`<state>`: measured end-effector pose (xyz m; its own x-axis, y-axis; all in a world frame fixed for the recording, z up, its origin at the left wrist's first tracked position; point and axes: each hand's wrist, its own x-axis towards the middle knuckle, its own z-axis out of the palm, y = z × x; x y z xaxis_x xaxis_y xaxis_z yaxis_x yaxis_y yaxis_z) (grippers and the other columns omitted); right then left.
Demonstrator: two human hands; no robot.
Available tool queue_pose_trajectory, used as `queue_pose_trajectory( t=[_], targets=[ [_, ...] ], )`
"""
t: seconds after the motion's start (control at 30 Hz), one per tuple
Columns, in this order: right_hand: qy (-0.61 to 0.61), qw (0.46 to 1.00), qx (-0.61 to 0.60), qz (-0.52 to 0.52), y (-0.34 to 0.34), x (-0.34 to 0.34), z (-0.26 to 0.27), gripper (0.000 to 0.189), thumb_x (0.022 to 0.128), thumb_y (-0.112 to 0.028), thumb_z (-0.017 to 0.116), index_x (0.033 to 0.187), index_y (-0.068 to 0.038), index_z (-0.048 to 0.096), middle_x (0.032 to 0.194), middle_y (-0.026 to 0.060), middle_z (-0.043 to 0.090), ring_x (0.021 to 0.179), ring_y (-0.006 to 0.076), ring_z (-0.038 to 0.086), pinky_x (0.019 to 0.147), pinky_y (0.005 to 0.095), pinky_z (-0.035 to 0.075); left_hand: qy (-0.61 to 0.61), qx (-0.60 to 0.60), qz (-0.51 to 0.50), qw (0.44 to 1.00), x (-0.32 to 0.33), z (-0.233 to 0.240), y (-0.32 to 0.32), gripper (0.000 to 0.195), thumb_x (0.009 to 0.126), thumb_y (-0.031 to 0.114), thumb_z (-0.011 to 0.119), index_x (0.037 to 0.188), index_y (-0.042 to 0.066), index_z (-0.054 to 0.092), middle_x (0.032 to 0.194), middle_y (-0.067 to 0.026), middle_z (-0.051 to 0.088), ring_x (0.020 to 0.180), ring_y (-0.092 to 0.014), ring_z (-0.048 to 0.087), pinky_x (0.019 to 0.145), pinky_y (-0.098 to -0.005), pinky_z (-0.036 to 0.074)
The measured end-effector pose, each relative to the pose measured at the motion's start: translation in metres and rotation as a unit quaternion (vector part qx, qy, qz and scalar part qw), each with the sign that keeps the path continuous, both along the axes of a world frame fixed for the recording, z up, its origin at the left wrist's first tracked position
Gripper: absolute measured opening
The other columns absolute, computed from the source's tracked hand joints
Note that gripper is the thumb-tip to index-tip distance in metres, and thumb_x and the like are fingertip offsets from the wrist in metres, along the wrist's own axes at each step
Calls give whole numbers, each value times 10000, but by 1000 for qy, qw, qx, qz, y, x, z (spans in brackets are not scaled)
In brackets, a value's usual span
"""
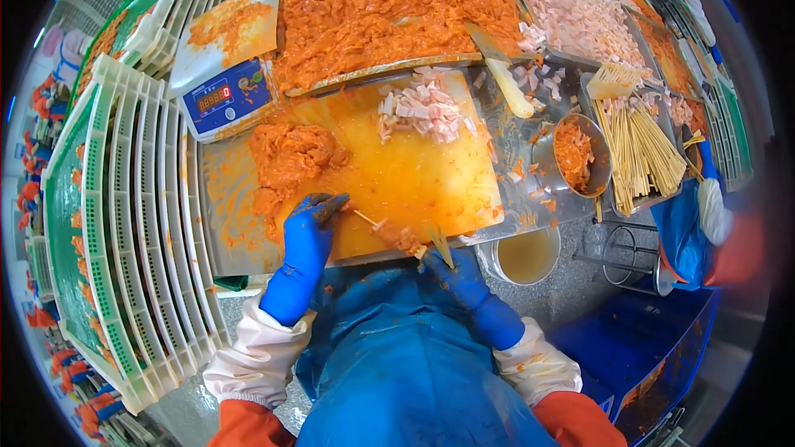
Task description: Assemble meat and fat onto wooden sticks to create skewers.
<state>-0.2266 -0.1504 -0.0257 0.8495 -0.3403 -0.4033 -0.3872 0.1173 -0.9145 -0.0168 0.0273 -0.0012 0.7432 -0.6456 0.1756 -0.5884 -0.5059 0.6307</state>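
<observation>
My left hand (313, 226), in a blue glove smeared orange, pinches a small piece of orange-coated meat at the far end of a bamboo skewer (365, 217). Threaded pieces of meat (397, 237) cover the skewer's nearer part. That end reaches my right hand (456, 274), also gloved in blue, whose fingers are curled around several flat bamboo skewers (441, 248). Both hands are at the front edge of a stained cutting board (428, 180). On the board lie a mound of orange marinated meat (292, 158) and a pile of pale diced meat (425, 108).
Behind lies a large tray of marinated meat (397, 18). A digital scale (227, 96) and stacked plastic trays (133, 230) stand left. Rightward are a knife (506, 81), a metal bowl (599, 164), skewers (643, 149), a bucket (528, 254) and a co-worker's gloved hand (714, 211).
</observation>
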Motion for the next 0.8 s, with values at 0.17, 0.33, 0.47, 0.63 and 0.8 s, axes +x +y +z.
queue_pose_trajectory(
  t=[0.17, 0.33, 0.47, 0.63, 0.8],
  targets=[
    [-31, 999, 29, -13, -2, -5, -8, 234, 910, -262, 599, 853, -51, 684, 661, 8, 614, 519, 62, 480, 475, 225, 381, -20, 5, -24, 999, 0, 4, -4, 377, 697, -89, 596, 1004, 99, 709, 916, -124, 658, 841, -275, 642, 716, -313, 513],
    [10, 999, 30, -21, -2, 4, 3, 256, 913, -280, 595, 834, -52, 681, 648, 5, 598, 519, 64, 473, 477, 236, 379, -40, -18, -86, 995, 8, 1, -7, 388, 692, -83, 585, 1004, 111, 710, 884, -121, 651, 791, -268, 638, 675, -316, 509],
    [25, 1000, -3, -1, -3, 11, 14, 270, 912, -291, 595, 821, -50, 676, 646, 4, 592, 531, 63, 473, 481, 236, 380, -44, 44, -49, 997, 11, 2, -12, 400, 689, -82, 575, 1008, 119, 709, 874, -124, 651, 761, -276, 638, 658, -320, 508],
    [5, 1000, 1, -1, -7, 17, 8, 278, 918, -283, 585, 808, -43, 670, 645, 10, 602, 536, 68, 491, 486, 237, 392, -78, 39, -85, 993, 19, 0, -11, 422, 701, -76, 553, 1027, 145, 705, 867, -119, 653, 737, -293, 632, 632, -333, 506],
    [-14, 998, 55, -22, -9, 17, 5, 263, 931, -244, 563, 807, -37, 667, 670, 24, 613, 567, 87, 519, 506, 244, 408, -126, 129, -150, 972, 27, 6, -23, 392, 716, -42, 575, 1045, 137, 693, 845, -113, 642, 751, -296, 626, 652, -357, 510]
  ],
)
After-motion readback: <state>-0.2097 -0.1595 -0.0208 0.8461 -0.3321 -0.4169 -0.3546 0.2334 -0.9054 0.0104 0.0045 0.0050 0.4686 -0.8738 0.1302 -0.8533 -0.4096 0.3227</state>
